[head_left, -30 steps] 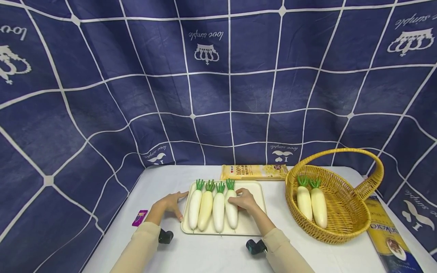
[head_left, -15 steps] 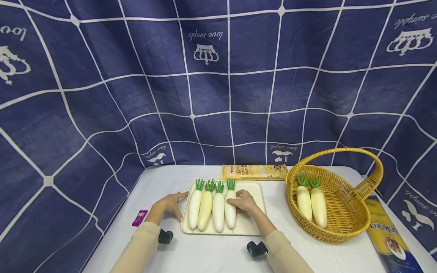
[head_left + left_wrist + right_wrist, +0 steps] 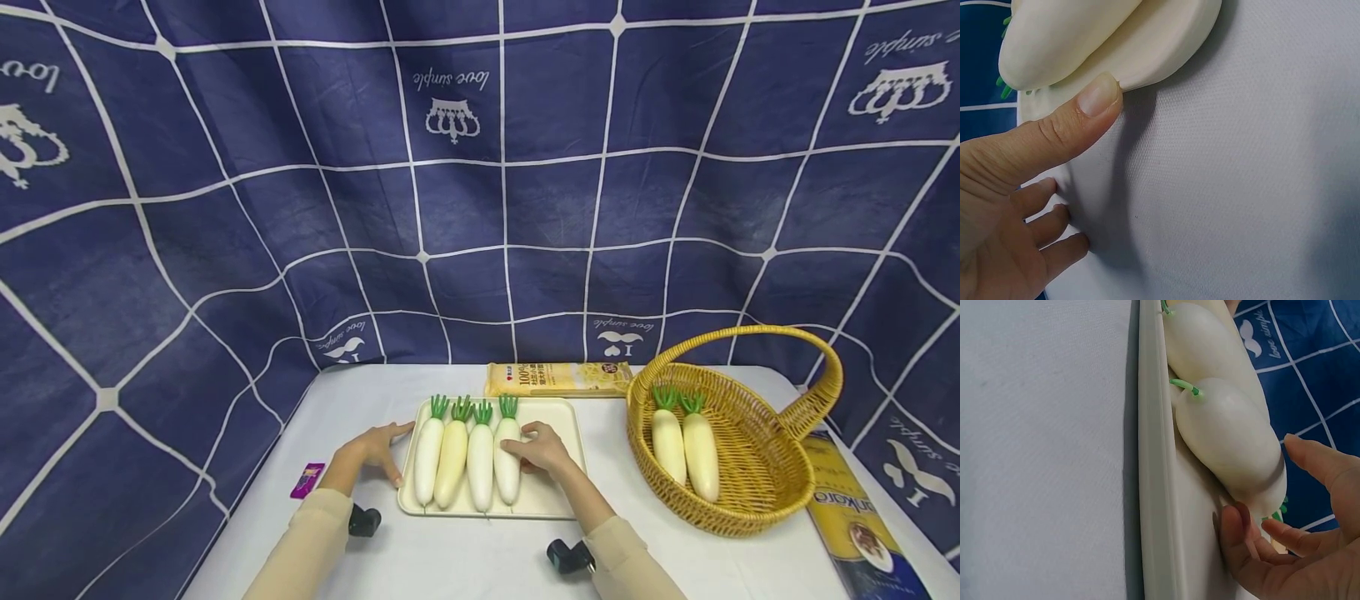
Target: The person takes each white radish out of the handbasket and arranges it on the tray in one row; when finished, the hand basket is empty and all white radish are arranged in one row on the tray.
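Note:
A cream tray (image 3: 564,423) carries several white radishes with green tops, side by side; one among them is yellower (image 3: 452,467). My right hand (image 3: 545,450) holds the rightmost radish (image 3: 507,479), thumb laid over its upper side and fingers at its right flank. In the right wrist view, that radish (image 3: 1229,437) rests in the tray with curled fingers (image 3: 1235,534) close under its side. My left hand (image 3: 371,450) lies at the tray's left edge, fingers spread. Its thumb (image 3: 1094,103) touches the tray rim (image 3: 1175,53) in the left wrist view.
Right of the tray stands a wicker basket (image 3: 757,454) with a tall handle and two radishes (image 3: 700,454) inside. A yellow packet (image 3: 558,378) lies behind the tray. A blue-and-gold packet (image 3: 855,517) lies by the basket, a small purple sachet (image 3: 307,480) at left.
The rightmost radish has shifted slightly left and straightened, its root end moving left. My right hand has moved a little with it, then slightly down. The left hand stays put.

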### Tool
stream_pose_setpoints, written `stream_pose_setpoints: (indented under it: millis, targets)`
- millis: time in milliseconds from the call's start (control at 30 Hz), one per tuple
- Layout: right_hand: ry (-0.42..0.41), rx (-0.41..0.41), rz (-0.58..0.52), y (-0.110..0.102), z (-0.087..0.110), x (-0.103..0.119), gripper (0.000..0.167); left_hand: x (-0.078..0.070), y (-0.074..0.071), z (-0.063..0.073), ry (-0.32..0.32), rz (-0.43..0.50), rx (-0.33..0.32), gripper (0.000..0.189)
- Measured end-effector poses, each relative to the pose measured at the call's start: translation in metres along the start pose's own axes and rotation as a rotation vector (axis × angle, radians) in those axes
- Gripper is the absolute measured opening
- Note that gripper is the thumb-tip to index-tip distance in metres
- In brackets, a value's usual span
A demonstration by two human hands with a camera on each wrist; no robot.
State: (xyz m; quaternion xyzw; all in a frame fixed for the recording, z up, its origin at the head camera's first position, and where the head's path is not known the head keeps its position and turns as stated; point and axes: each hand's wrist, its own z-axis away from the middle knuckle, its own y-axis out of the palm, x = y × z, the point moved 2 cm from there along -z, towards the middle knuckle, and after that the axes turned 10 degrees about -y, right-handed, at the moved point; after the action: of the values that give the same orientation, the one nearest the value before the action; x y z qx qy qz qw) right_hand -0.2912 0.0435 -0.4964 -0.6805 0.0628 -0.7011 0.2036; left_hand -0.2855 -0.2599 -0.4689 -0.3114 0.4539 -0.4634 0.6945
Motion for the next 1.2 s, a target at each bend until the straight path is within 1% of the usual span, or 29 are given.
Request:
stream_pose_setpoints:
  millis: [100, 200, 333, 533, 767, 933, 1067, 1200]
  targets:
    - [-0.006, -0.014, 0.029, -0.003, 0.004, 0.000, 0.069, 0.000, 0.000, 0.000, 0.002, 0.000, -0.002, 0.109]
    - [-0.040, -0.026, 0.064, -0.008, 0.008, 0.001, 0.065, 0.001, -0.001, 0.000, 0.011, -0.006, -0.007, 0.108]
    - [-0.073, -0.025, 0.083, -0.016, 0.017, 0.001, 0.061, 0.001, 0.000, 0.000, 0.017, -0.009, -0.009, 0.108]
    - [-0.098, 0.002, 0.066, -0.027, 0.030, 0.001, 0.058, 0.001, 0.000, 0.000, 0.013, -0.005, -0.001, 0.108]
    - [-0.122, 0.012, 0.087, -0.044, 0.052, 0.007, 0.055, 0.000, -0.001, 0.000, 0.028, -0.016, -0.007, 0.107]
    - [-0.174, 0.045, 0.056, -0.058, 0.067, 0.007, 0.058, -0.001, -0.001, 0.000, 0.034, -0.018, -0.008, 0.107]
    - [-0.213, 0.066, 0.041, -0.068, 0.074, 0.007, 0.062, 0.000, -0.001, 0.000, 0.031, -0.016, -0.006, 0.107]
    - [-0.261, 0.087, 0.031, -0.080, 0.080, 0.012, 0.061, 0.000, -0.001, -0.001, 0.025, -0.010, -0.002, 0.108]
